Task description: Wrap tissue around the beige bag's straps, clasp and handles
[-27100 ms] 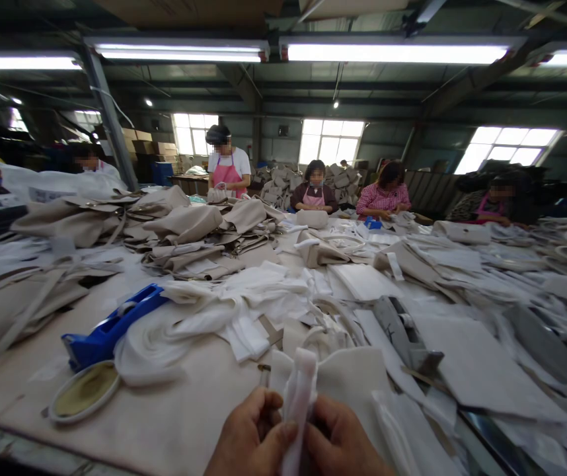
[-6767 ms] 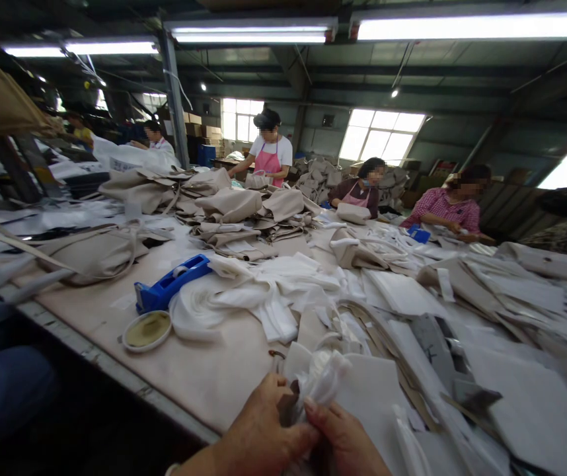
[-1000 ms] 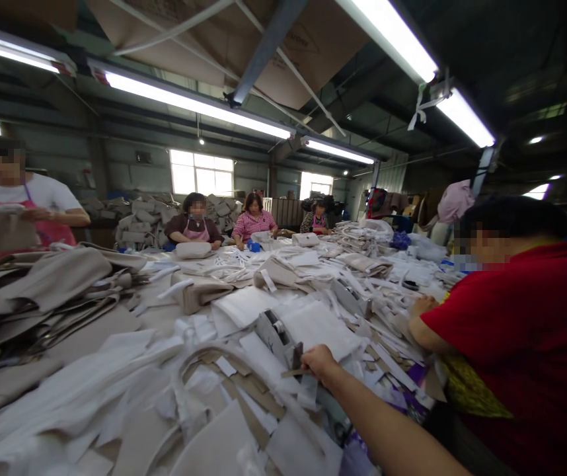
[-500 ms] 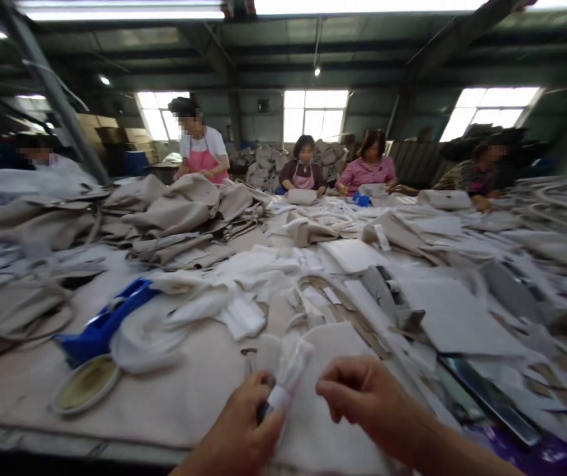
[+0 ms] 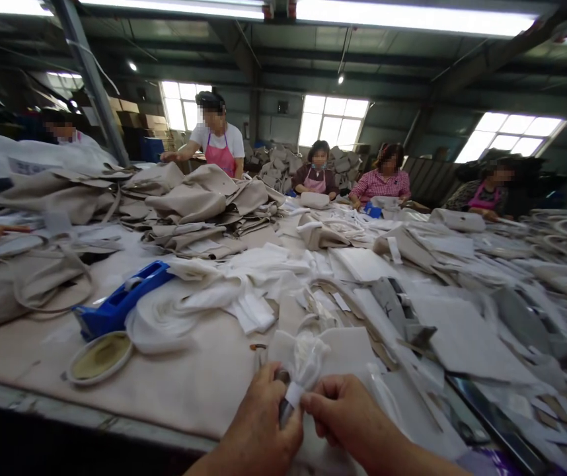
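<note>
My left hand [image 5: 268, 413] is closed round a bunched piece of clear and white plastic wrapping [image 5: 308, 360]. A white band [image 5: 293, 395] circles the wrapping, and a dark metallic piece [image 5: 283, 377] shows between my left fingers; its kind is unclear. On the band's right edge, my right hand [image 5: 345, 410] pinches with thumb and forefinger. Below the hands lies a pale fabric piece [image 5: 347, 347] with a light strap loop at its top. A small metal tool with an orange-brown end [image 5: 258, 350] lies just beyond my left hand.
To the left stand a blue tape dispenser [image 5: 125, 297], a round dish [image 5: 100, 357] and a coil of white foam strip [image 5: 159, 324]. Beige bags [image 5: 194, 198] are heaped farther back. A phone [image 5: 499, 423] lies at right. Co-workers sit or stand across the table.
My right hand has moved left to the white band and now pinches it; before, it hovered apart from it. The camera view has shifted a little. A co-worker's hand has appeared at far left.
</note>
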Available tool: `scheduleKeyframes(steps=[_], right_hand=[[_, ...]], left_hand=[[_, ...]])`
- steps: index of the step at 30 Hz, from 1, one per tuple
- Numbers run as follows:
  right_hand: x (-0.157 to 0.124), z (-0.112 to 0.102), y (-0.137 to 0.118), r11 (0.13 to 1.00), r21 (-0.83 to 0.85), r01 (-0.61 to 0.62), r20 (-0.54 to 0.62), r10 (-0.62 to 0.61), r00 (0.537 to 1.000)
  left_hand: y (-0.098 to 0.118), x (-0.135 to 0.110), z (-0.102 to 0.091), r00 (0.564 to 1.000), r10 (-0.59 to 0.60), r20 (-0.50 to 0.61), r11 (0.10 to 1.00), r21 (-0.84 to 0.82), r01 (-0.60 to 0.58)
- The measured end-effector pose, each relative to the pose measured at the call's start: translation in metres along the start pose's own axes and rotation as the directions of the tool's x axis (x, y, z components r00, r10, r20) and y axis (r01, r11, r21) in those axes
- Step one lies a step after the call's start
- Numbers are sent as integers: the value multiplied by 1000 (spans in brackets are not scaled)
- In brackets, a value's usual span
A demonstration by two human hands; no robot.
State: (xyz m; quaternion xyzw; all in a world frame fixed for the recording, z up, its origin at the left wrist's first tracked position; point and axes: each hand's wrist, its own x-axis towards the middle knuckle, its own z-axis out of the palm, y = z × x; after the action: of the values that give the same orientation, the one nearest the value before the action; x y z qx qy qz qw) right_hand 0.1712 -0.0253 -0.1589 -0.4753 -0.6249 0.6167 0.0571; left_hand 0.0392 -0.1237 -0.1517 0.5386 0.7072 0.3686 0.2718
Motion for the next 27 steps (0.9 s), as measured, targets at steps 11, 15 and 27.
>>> scheduleKeyframes(steps=[11, 15, 27], right_hand=[[-1, -1, -7, 991, 20, -129, 125, 125, 984], [-7, -4, -3, 989, 87, -118, 151, 104, 983], [2, -11, 8, 967, 245, 64, 277, -133, 952]], left_hand=[[-11, -2, 6, 999, 25, 20, 998, 51, -26], [-8, -2, 3, 1000, 1, 29, 1000, 21, -2], [7, 2, -21, 981, 37, 190, 962, -273, 17]])
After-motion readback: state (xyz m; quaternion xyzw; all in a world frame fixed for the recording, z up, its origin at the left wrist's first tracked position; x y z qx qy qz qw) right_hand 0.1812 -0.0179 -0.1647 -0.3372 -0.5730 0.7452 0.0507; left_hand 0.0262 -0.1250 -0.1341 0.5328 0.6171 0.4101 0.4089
